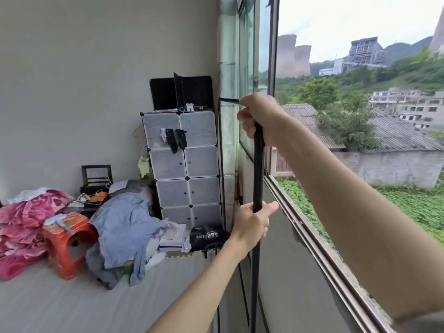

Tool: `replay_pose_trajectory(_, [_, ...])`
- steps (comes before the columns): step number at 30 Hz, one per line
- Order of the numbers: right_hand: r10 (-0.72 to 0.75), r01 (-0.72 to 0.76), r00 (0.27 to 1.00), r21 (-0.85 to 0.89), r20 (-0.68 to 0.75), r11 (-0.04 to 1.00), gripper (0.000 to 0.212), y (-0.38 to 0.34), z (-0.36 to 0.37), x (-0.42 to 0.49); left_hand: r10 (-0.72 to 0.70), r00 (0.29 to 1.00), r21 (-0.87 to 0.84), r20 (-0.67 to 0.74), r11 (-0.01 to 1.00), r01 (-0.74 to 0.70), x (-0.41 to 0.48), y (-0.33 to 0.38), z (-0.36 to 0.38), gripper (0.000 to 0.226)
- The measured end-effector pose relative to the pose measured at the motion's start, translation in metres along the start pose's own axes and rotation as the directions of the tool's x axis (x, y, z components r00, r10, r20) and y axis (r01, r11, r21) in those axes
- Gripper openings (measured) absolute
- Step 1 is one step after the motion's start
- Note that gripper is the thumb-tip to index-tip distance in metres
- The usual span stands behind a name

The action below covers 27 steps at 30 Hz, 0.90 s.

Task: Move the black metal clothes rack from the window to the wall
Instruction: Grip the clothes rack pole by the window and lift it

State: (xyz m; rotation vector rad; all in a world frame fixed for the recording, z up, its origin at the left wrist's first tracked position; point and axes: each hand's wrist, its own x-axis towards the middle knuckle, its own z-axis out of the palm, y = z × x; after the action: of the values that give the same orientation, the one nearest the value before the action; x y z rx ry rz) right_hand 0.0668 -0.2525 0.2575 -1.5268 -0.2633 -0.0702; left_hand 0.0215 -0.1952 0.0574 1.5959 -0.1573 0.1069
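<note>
At the far left, pink bedding [22,224] is heaped on the floor, with an orange plastic stool [68,243] just beside it and a pile of blue-grey clothes [122,234] to the stool's right. Behind these, a white cube cabinet [182,169] is set in the corner against the grey wall [72,80], with dark socks [176,139] hung on its front and a black panel [182,92] propped on top. A black bag [207,236] is seen on the floor at the cabinet's foot. Right of the cabinet, the black metal clothes rack [258,174] is found right beside the open window [271,68], its upright pole standing close to the window frame and a thin top bar reaching left towards the corner. The left hand [252,224] is wrapped around the pole lower down, fingers closed on it and the thumb stuck out to the right. The right hand [259,118] is clenched around the pole's top, where the thin bar joins. Beyond the sill, roofs, greenery and cooling towers are visible.
</note>
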Motion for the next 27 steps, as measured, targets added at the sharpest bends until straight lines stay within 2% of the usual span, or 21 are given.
replay_pose_trajectory(3, [-0.093, 0.068, 0.991, -0.231, -0.099, 0.971, 0.034, 0.005, 0.015, 0.0, 0.018, 0.993, -0.04, -0.117, 0.999, -0.023, -0.003, -0.004, 0.004, 0.059])
replay_pose_trajectory(6, [-0.123, 0.082, 0.985, -0.287, -0.125, 0.954, 0.038, 0.008, 0.02, -0.008, 0.067, 0.982, -0.022, -0.174, 0.997, -0.072, -0.014, -0.004, 0.007, 0.062])
replay_pose_trajectory(11, [-0.02, 0.013, 0.998, -0.12, -0.059, 0.993, 0.032, -0.003, 0.019, -0.039, 0.109, 0.969, 0.024, -0.221, 0.994, -0.106, -0.034, -0.002, 0.011, 0.06])
replay_pose_trajectory(14, [0.001, -0.005, 0.999, -0.088, -0.047, 0.996, 0.029, -0.004, 0.021, -0.057, 0.147, 0.963, 0.056, -0.225, 0.989, -0.138, -0.041, -0.003, 0.01, 0.064])
replay_pose_trajectory(17, [-0.039, 0.038, 0.998, -0.029, -0.048, 0.999, 0.016, -0.003, 0.026, -0.074, 0.2, 0.948, 0.1, -0.249, 0.979, -0.18, -0.054, -0.001, 0.011, 0.066])
replay_pose_trajectory(19, [-0.086, 0.083, 0.995, -0.053, -0.056, 0.995, 0.026, 0.0, 0.03, -0.086, 0.219, 0.935, 0.127, -0.28, 0.973, -0.19, -0.068, 0.002, 0.011, 0.064])
replay_pose_trajectory(21, [-0.122, 0.118, 0.991, -0.082, -0.048, 0.99, 0.019, -0.003, 0.031, -0.095, 0.242, 0.921, 0.159, -0.306, 0.967, -0.201, -0.076, 0.005, 0.012, 0.063])
replay_pose_trajectory(22, [-0.126, 0.123, 0.991, -0.081, -0.033, 0.989, 0.025, -0.003, 0.03, -0.101, 0.247, 0.912, 0.18, -0.326, 0.964, -0.196, -0.083, 0.006, 0.013, 0.061])
replay_pose_trajectory(27, [-0.11, 0.11, 0.993, -0.003, 0.028, 0.994, 0.036, -0.007, 0.018, -0.121, 0.259, 0.887, 0.232, -0.381, 0.956, -0.179, -0.106, 0.008, 0.027, 0.059])
